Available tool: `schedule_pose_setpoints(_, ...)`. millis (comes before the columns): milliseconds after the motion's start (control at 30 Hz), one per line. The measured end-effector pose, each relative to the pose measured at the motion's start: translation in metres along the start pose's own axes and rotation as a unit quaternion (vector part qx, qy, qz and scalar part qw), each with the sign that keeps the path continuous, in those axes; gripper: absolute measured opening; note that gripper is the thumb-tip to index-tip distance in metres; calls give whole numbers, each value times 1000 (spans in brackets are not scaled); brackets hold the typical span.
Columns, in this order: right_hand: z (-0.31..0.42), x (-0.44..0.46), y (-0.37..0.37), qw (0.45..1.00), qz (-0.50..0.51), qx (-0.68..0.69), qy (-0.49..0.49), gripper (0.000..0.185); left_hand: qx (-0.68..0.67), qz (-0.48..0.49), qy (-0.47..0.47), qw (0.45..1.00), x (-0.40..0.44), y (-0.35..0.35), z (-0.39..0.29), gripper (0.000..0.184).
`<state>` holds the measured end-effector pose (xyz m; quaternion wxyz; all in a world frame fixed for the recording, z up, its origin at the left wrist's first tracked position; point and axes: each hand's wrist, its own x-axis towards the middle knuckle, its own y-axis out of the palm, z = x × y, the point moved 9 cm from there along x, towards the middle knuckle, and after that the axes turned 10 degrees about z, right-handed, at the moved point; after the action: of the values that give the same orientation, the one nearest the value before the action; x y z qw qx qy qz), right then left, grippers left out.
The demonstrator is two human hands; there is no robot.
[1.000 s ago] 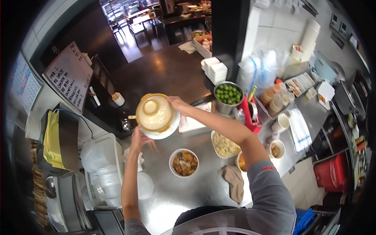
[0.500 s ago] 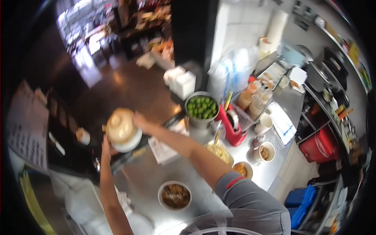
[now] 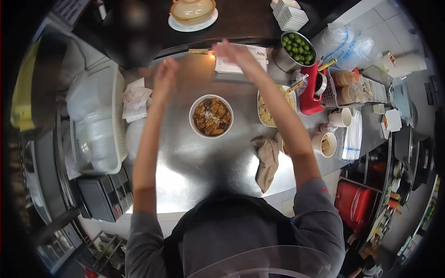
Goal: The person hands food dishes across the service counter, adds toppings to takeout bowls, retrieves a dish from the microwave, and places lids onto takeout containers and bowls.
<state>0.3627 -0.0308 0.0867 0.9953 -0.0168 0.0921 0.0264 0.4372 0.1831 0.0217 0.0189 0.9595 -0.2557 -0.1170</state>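
Observation:
A lidded yellow clay pot stands on a white plate on the dark counter at the top. My left hand is over the steel table, blurred by motion, away from the pot; whether its fingers are apart is smeared. Nearer the menu paper, my right hand reaches forward with fingers stretched and nothing in them. A white bowl of brown stewed food sits on the steel table between my forearms.
To the right are a pot of green limes, a tray of rice, a red holder, sauce bottles and paper cups. A brown cloth lies near the front edge. At left, a basket holds plastic lids.
The pot and plate, earlier held in both hands, now rest on the dark counter, let go. Both hands have drawn back toward the steel table. The view has shifted.

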Motion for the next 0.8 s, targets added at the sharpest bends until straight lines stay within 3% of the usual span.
schedule_pose_setpoints(67,-59,-32,21,993,1,82,79,49,14,-36,28,999,-50,18,25,48)
schedule_pose_setpoints(133,-107,-61,51,985,-20,147,82,52,-137,11,8,990,-74,44,72,47)
schedule_pose_setpoints(167,-127,-75,59,985,-95,134,60,52,-188,32,-23,981,-98,64,68,47)
schedule_pose_setpoints(200,-133,-89,69,980,-155,122,35,53,-104,21,-46,993,-103,63,99,51)
schedule_pose_setpoints(233,-120,-105,84,970,-171,168,45,53,-21,-68,-6,997,-113,54,99,55)
schedule_pose_setpoints(267,-105,-122,95,957,-187,213,59,53,14,-85,-66,994,-122,52,108,57)
schedule_pose_setpoints(333,-120,-132,111,948,-167,270,13,53,-49,-48,-59,996,-139,58,96,51)
schedule_pose_setpoints(400,-123,-135,114,951,-157,267,5,57,-23,-125,118,985,-147,46,58,43)
schedule_pose_setpoints(433,-116,-138,109,963,-179,202,-11,56,-7,-156,202,967,-159,38,42,40)
schedule_pose_setpoints(533,-85,-137,90,973,-215,49,-64,54,321,-222,340,856,-193,3,-46,24)
schedule_pose_setpoints(600,-61,-140,84,979,-186,2,-88,53,354,-285,400,796,-225,-44,-100,24)
schedule_pose_setpoints(633,-51,-145,86,978,-184,-18,-94,52,394,-296,346,799,-227,-76,-112,25)
schedule_pose_setpoints(667,-39,-149,88,977,-184,-38,-102,51,478,-350,359,721,-249,-97,-134,20)
schedule_pose_setpoints(700,-31,-150,90,975,-184,-57,-111,51,540,-382,296,689,-264,-120,-147,17)
schedule_pose_setpoints(800,-20,-144,121,975,-147,-93,-134,48,722,-139,23,678,-256,-180,-116,18)
